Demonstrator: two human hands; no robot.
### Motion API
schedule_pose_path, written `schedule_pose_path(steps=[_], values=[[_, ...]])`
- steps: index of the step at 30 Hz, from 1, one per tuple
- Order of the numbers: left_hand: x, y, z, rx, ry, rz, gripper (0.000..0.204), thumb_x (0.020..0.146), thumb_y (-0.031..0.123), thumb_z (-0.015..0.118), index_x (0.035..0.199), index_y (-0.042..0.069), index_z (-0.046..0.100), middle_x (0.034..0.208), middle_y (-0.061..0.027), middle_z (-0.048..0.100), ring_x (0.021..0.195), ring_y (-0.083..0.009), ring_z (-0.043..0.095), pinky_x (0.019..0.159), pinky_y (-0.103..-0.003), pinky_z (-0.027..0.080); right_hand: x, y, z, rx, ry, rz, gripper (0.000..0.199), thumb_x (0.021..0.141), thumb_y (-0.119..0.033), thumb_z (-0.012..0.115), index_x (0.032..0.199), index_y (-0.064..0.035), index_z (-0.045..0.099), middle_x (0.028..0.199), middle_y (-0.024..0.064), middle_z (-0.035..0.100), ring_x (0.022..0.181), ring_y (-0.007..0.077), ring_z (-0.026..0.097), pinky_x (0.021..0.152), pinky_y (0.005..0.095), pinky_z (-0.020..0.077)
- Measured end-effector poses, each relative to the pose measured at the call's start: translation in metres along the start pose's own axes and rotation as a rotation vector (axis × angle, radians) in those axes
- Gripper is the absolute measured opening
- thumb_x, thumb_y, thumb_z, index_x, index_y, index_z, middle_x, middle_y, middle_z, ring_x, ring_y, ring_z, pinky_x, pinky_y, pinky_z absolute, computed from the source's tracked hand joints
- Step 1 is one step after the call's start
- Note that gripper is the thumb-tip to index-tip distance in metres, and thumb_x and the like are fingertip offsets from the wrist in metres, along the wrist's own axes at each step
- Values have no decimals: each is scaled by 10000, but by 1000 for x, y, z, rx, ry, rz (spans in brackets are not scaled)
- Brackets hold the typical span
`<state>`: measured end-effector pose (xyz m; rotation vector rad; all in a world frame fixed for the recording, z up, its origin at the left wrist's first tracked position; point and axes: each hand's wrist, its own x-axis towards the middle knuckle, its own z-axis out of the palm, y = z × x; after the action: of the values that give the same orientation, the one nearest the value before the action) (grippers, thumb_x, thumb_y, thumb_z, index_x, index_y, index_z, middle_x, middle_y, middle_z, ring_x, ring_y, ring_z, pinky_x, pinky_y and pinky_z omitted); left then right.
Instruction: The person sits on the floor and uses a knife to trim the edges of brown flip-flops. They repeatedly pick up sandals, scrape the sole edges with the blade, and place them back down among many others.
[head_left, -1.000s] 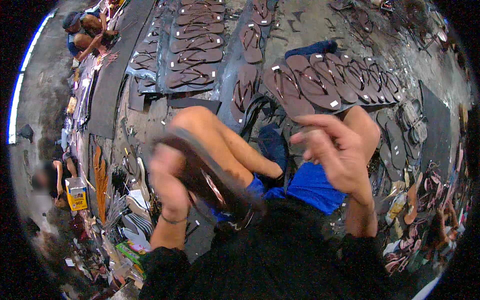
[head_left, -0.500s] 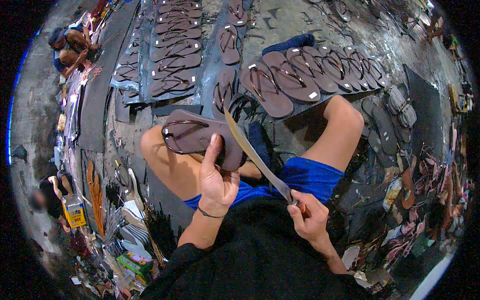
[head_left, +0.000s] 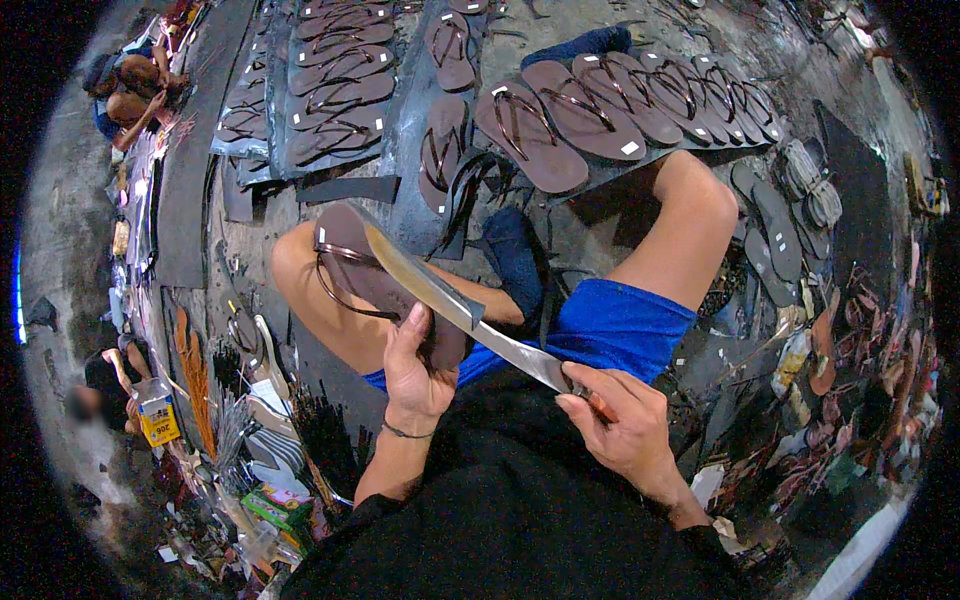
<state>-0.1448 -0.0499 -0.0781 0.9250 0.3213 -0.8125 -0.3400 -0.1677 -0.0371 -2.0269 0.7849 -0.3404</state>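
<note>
From where I stand, the left hand (head_left: 415, 380) has its fingers lost beneath the sandal (head_left: 385, 285), whose right edge the knife (head_left: 520, 352) partly covers. The right hand (head_left: 630, 420) hides most of the handle (head_left: 603, 406). Sandal rows (head_left: 342, 88) are cut off up top; scraps (head_left: 865, 390) at far right blur together.

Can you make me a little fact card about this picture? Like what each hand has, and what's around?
Left hand: holding a brown sandal, thumb on top
Right hand: gripping a long knife by its handle
Where the knife is: its blade lies along the sandal's right edge
Clothes: blue shorts, black top
In front: more brown sandals set out in rows
Far left: a yellow-and-blue box
Upper left: another person, crouching
</note>
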Motion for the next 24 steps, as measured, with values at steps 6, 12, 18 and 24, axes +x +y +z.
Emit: schedule_pose_path(steps=[6, 12, 18, 24], values=[[-10, -5, -24, 132, -130, -26, 299, 926, 185, 540, 1180, 27, 542, 1079, -88, 634, 999, -230, 615, 896, -384, 509, 17, -14, 9, 6, -104, 39, 267, 834, -255, 702, 1030, -76, 676, 801, 98, 676, 627, 216, 651, 554, 323, 525], [-26, -12, -23, 292, -93, -35, 367, 884, 109, 593, 1223, 18, 486, 1101, -90, 610, 1012, -214, 602, 910, -370, 489, 57, -1, 44, 271, -148, 99, 274, 872, -268, 657, 1045, -55, 659, 784, 138, 662, 634, 238, 650, 571, 328, 514], [44, -21, -24, 615, -253, 22, 339, 961, 152, 524, 1254, -4, 460, 1171, -78, 570, 1053, -164, 562, 925, -320, 457, 119, 14, 31, 774, -278, 562, 274, 866, -290, 692, 915, -22, 658, 738, 15, 615, 637, 87, 551, 539, 260, 465], [166, -61, 56, 216, -298, -423, 365, 911, 371, 600, 1165, 111, 566, 1120, -43, 596, 987, -190, 560, 841, -405, 494, 194, 6, -24, 1305, 306, 196, 286, 912, -184, 590, 1152, -36, 540, 928, 39, 627, 621, 87, 542, 479, 213, 446]])
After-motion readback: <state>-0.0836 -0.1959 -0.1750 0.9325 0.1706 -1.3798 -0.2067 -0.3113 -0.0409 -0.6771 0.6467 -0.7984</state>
